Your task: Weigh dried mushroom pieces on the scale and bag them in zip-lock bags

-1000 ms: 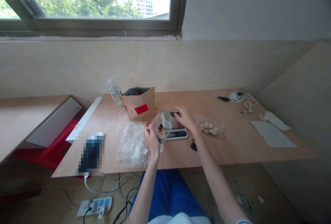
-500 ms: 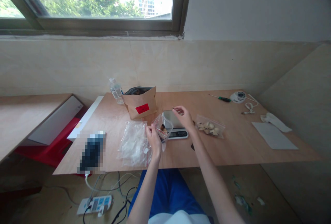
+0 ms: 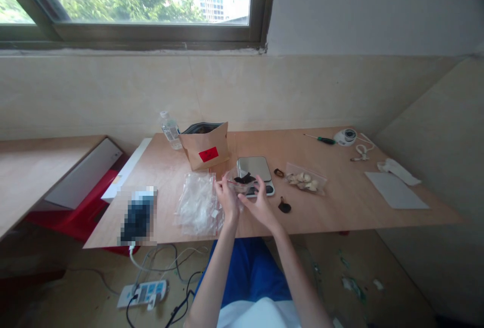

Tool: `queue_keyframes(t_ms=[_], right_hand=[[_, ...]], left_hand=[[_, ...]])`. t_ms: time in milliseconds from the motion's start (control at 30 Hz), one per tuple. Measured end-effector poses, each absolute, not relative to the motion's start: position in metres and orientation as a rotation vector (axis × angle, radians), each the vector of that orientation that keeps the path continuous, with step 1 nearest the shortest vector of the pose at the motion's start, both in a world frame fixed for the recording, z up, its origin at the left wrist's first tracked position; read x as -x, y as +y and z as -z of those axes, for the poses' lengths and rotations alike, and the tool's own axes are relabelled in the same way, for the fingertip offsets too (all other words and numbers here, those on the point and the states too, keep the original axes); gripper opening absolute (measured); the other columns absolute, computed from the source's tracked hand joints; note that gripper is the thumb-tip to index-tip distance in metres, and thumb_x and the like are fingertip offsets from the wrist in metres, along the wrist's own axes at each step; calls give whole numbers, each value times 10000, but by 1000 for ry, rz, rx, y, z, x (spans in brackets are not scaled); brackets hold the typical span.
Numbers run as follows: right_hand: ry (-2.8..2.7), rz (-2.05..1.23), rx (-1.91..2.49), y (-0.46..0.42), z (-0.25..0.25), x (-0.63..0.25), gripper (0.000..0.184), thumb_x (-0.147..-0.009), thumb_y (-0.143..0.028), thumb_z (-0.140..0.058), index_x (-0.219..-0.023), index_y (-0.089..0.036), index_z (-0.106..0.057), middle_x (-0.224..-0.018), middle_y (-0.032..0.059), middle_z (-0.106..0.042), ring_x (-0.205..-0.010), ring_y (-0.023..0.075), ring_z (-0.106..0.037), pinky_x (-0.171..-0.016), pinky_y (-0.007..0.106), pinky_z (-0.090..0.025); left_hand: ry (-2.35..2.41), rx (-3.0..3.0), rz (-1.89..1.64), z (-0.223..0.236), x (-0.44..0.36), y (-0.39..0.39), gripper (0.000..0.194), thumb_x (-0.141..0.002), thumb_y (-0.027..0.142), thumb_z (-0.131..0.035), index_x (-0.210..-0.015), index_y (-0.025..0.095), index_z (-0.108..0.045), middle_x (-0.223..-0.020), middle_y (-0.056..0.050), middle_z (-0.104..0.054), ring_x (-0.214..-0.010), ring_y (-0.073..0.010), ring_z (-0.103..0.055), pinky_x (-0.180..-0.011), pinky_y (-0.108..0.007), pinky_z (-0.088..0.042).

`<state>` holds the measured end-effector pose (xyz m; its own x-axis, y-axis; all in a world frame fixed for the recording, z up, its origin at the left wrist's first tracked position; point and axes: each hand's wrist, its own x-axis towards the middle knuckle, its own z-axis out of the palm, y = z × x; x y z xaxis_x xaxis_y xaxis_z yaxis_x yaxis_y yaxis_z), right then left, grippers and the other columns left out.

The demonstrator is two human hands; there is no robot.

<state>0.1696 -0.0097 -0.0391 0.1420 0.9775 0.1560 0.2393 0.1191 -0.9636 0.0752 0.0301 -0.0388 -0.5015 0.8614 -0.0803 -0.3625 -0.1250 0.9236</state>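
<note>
Both my hands hold a small clear plastic bag [image 3: 242, 181] with dark pieces inside, just above the table's front half. My left hand [image 3: 227, 199] pinches its left edge and my right hand [image 3: 257, 203] pinches its right edge. Right behind the bag sits a small digital scale [image 3: 254, 167] with a bare steel top. A pile of clear empty bags [image 3: 197, 203] lies left of my left hand. Two dark pieces [image 3: 284, 207] lie loose on the table to the right of my hands.
A brown paper pouch [image 3: 206, 145] with a red label stands open behind the scale, beside a water bottle [image 3: 169, 129]. A filled clear bag of pale pieces [image 3: 305, 181] lies right of the scale. A screwdriver [image 3: 320, 140], a white device [image 3: 347, 137] and grey sheet [image 3: 396, 189] lie far right.
My right hand has come back from the scale's top to the bag's right edge. The scale top is now bare, and a dark piece lies beside it.
</note>
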Motion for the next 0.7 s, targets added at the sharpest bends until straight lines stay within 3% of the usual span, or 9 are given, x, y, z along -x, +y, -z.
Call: queue_keyframes(t_ms=[100, 167, 300, 433, 533, 700], right_hand=[[-1077, -912, 1238, -9, 49, -158, 866, -733, -448, -653, -1406, -264, -140, -1494, 158, -181, -1234, 266, -454, -988, 427, -431], [-983, -912, 1186, -5, 50, -156, 850, -729, -430, -660, -1402, -276, -166, -1500, 148, -179, -1232, 263, -460, -972, 412, -449], [-1024, -899, 1152, 0, 44, -165, 685, -735, -403, -664, -1335, -245, -374, -1420, 117, -375, -1248, 248, -446, -1016, 412, -409], [-1246, -819, 1189, -1, 30, -176, 304, -795, -382, -606, -1049, -222, -649, -1254, 87, -573, -1297, 250, -389, -1052, 428, -355], [-1345, -748, 1189, -5, 17, -180, 232, -845, -375, -545, -933, -221, -695, -1241, 84, -594, -1277, 243, -423, -1064, 426, -331], [-1352, -826, 1023, -14, 4, -187, 197, -877, -350, -515, -923, -227, -661, -1254, 76, -592, -1178, 220, -536, -998, 374, -420]], left_hand=[[1173, -583, -1769, 33, -81, 22, 259, -808, 444, -518, -754, 192, -498, -860, -22, -599, -918, -155, -595, -807, -289, -427], [1094, -565, -1768, 28, -84, 17, 237, -819, 422, -512, -750, 197, -491, -983, -43, -616, -1045, -170, -568, -857, -298, -419], [964, -583, -1746, 20, -87, 11, 251, -833, 402, -503, -701, 200, -435, -1152, -67, -600, -1141, -189, -528, -897, -315, -420], [861, -589, -1721, 15, -87, 5, 224, -820, 379, -525, -713, 198, -448, -1243, -64, -561, -1127, -191, -537, -873, -308, -447], [853, -611, -1708, 13, -85, 2, 224, -840, 402, -478, -768, 192, -507, -1248, -68, -558, -1132, -197, -535, -880, -321, -453], [814, -657, -1772, 22, -72, 10, 163, -831, 338, -508, -800, 184, -555, -1332, -84, -481, -1270, -229, -420, -984, -379, -393]])
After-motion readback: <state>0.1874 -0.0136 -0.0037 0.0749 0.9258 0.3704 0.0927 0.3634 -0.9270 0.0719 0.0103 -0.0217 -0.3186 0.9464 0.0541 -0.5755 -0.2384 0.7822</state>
